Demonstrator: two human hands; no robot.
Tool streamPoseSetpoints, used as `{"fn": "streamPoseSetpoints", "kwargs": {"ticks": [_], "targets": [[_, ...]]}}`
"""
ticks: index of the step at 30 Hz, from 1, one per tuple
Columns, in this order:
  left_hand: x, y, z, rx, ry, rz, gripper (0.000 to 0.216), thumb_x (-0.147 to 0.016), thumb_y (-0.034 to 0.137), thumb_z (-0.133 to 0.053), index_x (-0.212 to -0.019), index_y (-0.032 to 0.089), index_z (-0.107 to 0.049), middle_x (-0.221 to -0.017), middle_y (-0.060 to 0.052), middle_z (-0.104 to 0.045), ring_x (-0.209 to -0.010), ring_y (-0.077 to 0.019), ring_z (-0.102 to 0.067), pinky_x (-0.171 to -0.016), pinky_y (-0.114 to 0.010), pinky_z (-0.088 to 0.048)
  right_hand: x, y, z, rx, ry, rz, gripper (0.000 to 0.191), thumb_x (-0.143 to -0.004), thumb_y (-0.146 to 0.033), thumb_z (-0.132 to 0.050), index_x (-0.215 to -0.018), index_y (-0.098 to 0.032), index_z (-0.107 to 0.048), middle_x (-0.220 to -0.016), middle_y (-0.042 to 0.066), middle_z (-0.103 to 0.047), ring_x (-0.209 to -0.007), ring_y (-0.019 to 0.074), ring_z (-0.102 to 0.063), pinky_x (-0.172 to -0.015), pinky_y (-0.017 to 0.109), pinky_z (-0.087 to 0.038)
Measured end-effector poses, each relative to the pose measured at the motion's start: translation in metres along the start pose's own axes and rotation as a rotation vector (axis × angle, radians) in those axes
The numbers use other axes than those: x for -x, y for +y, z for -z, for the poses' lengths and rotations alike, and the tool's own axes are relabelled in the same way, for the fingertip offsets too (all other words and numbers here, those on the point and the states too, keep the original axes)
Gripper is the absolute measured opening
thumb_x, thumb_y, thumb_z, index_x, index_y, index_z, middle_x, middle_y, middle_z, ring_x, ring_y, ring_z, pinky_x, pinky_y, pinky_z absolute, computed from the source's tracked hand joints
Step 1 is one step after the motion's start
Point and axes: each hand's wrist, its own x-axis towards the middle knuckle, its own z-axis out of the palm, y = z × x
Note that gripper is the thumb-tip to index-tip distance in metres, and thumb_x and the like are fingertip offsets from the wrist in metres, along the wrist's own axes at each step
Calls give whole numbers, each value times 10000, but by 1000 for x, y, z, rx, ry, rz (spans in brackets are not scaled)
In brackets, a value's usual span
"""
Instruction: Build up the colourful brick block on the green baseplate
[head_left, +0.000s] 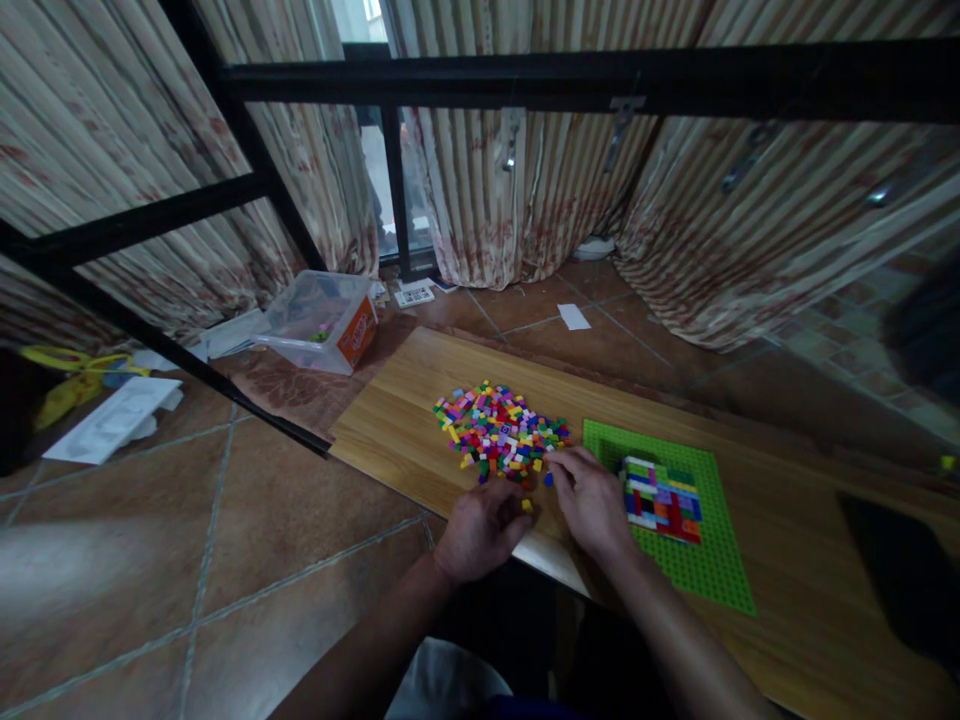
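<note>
A heap of small coloured bricks lies on a wooden board. My left hand rests at the heap's near edge, fingers curled; a yellow brick shows at its fingertips. My right hand is beside it, fingers bent and pinching at bricks on the heap's right edge; what it grips is too small to name. Just right of that hand lies a green baseplate with a block of stacked coloured bricks built on it.
A clear plastic box with an orange label sits on the tiled floor behind the board. White papers lie at left. A black metal frame and striped curtains stand behind. A dark flat object lies at right.
</note>
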Motion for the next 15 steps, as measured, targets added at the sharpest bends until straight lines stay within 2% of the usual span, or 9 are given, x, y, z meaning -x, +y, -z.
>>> {"fn": "streamPoseSetpoints", "kwargs": {"ticks": [6,10,15], "targets": [[0,1,1,4,-2,13,172,-809,267,-606,-965,195,-615,-791,-14,-626,-701,-122,-567,-636,-226,-443,-17,-3,-11,192,-68,19,160,-868,-222,-523,-935,-218,-669,-934,62,-632,-863,209,-604,-771,319,-456],[0,0,-1,-16,5,3,161,-802,264,-619,-947,196,-613,-791,-18,-623,-714,-130,-573,-655,-234,-449,-15,-5,-9,238,-76,-7,176,-878,-206,-503,-929,-216,-671,-936,65,-636,-850,211,-603,-752,318,-447],[2,0,-3,-79,14,-46,146,-805,237,-612,-948,202,-609,-825,-30,-622,-746,-139,-585,-694,-247,-465,-10,-13,-8,170,-51,-12,208,-911,-243,-476,-971,-209,-673,-958,69,-643,-886,214,-609,-781,323,-452]]}}
